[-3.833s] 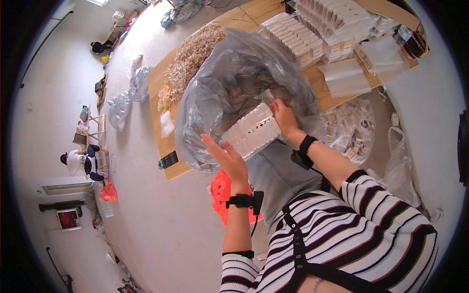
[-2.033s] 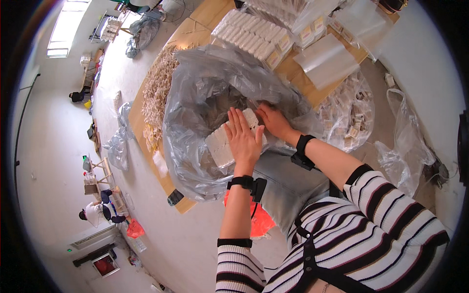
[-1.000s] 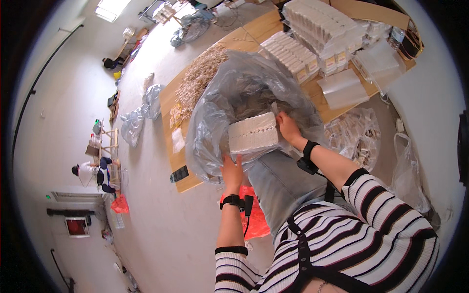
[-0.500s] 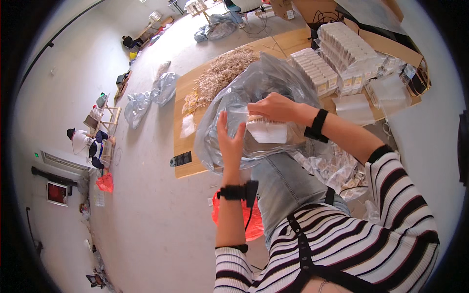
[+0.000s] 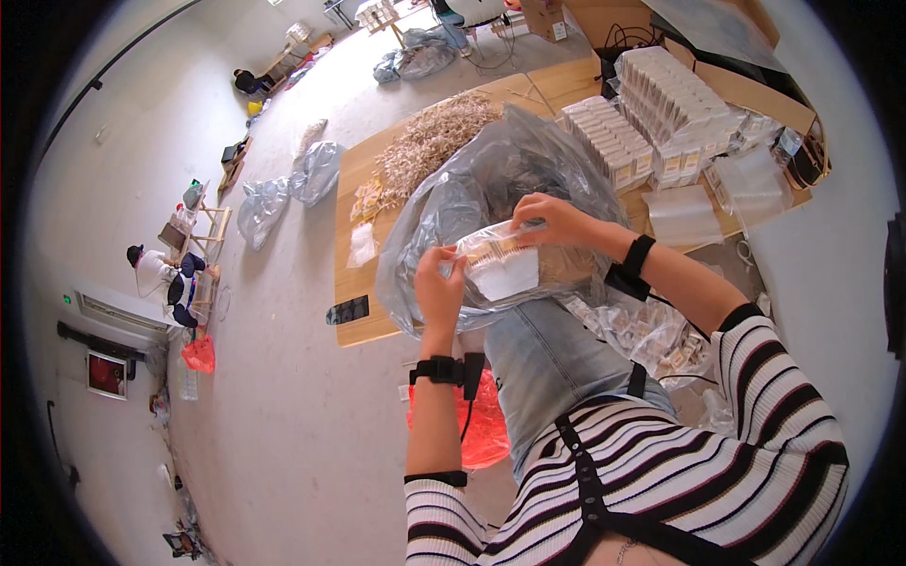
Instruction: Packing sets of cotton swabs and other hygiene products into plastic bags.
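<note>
Between my two hands a clear plastic bag (image 5: 489,243) is stretched out, with small tan pieces showing at it; whether all lie inside, I cannot tell. My left hand (image 5: 440,291) pinches its left end, thumb and fingers pressed together. At the right end, my right hand (image 5: 555,223) grips the upper corner with bent fingers. Just below the clear bag lies a white sheet or stack (image 5: 507,275), close to my lap. Under and around all this spreads a large grey plastic bag (image 5: 429,226), its crumpled film rising on the far side.
A heap of thin tan pieces (image 5: 439,141) lies on the wooden table (image 5: 357,189), beside a dark phone-like object (image 5: 348,309). Stacked packs (image 5: 675,104) and clear bags (image 5: 681,215) sit to the right. Filled packets (image 5: 651,330) lie lower right; a red bag (image 5: 481,424) is below.
My left hand has gone from spread fingers to a pinch and has dropped lower. My right hand has shifted right, and the clear bag is now pulled out between both hands.
</note>
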`<state>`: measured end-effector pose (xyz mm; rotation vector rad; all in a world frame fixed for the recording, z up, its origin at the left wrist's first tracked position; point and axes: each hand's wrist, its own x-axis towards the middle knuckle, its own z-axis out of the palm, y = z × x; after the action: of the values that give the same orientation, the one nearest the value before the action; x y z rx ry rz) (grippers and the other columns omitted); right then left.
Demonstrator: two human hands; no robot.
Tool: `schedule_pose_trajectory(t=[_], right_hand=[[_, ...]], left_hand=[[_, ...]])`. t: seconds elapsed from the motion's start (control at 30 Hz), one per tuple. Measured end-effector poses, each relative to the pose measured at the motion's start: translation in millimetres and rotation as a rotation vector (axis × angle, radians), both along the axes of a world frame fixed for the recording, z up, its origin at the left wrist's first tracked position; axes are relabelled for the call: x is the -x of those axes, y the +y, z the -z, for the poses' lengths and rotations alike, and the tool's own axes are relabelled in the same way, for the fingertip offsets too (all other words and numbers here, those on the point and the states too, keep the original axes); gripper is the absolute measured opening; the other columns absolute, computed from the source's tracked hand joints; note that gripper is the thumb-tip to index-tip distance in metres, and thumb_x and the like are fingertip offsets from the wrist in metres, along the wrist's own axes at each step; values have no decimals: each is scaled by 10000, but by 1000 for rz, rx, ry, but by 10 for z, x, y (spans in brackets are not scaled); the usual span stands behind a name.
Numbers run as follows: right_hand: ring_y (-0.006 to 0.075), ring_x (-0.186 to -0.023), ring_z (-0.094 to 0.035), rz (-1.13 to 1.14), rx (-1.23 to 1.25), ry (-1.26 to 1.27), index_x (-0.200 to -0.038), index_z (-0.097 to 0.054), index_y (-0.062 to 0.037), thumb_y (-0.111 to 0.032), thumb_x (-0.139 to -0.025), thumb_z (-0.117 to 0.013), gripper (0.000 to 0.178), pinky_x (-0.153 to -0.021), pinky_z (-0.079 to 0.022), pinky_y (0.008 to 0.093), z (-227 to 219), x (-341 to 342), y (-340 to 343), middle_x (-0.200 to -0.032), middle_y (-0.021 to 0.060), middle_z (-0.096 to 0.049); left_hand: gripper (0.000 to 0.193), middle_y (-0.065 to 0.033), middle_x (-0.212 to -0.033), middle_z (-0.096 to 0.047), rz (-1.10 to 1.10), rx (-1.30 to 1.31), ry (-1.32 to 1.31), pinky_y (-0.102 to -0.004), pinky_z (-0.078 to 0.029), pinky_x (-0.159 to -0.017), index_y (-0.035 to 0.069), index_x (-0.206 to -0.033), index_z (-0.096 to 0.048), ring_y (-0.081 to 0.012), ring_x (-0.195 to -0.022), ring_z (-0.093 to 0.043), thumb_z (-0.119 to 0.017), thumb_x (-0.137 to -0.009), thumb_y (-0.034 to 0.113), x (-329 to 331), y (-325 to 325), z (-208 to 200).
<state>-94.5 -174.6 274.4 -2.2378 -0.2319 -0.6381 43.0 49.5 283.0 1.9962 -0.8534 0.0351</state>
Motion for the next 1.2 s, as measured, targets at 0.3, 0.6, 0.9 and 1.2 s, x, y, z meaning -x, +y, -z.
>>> schedule_pose_trajectory(t=[0.3, 0.6, 0.9, 1.2], right_hand=[[299, -1017, -613, 27, -165, -139, -884, -595, -32, -37, -815, -672, 103, -864, -475, 376, 95, -61, 312, -1008, 96, -668], [310, -929, -643, 60, -173, 6, -923, -557, -41, -71, -853, -644, 115, -803, -484, 390, 91, 0, 313, -921, 116, -687], [304, -1054, -587, 66, -124, -93, -959, -583, -71, -63, -780, -697, 213, -905, -441, 403, 230, -7, 390, -1066, 88, -635], [224, -950, -628, 163, 162, -217, -929, -606, -116, -127, -845, -637, 90, -894, -434, 362, 185, -105, 383, -955, 32, -660]], left_hand=[[168, -88, -1048, -686, 324, -100, -319, -411, -462, -900, 61, -943, -722, -299, -1027, -601, -719, -783, 113, 231, 91, -88], [184, -111, -1007, -691, 209, 9, -248, -358, -491, -842, 13, -977, -708, -287, -949, -631, -673, -796, 9, 444, -54, 16], [165, -136, -1048, -670, 166, 3, -275, -380, -482, -881, -4, -995, -672, -311, -1005, -609, -652, -834, 22, 537, -87, 168], [72, -138, -950, -661, 102, 2, -427, -407, -505, -805, 33, -932, -617, -332, -927, -629, -616, -862, 18, 419, -154, 167]])
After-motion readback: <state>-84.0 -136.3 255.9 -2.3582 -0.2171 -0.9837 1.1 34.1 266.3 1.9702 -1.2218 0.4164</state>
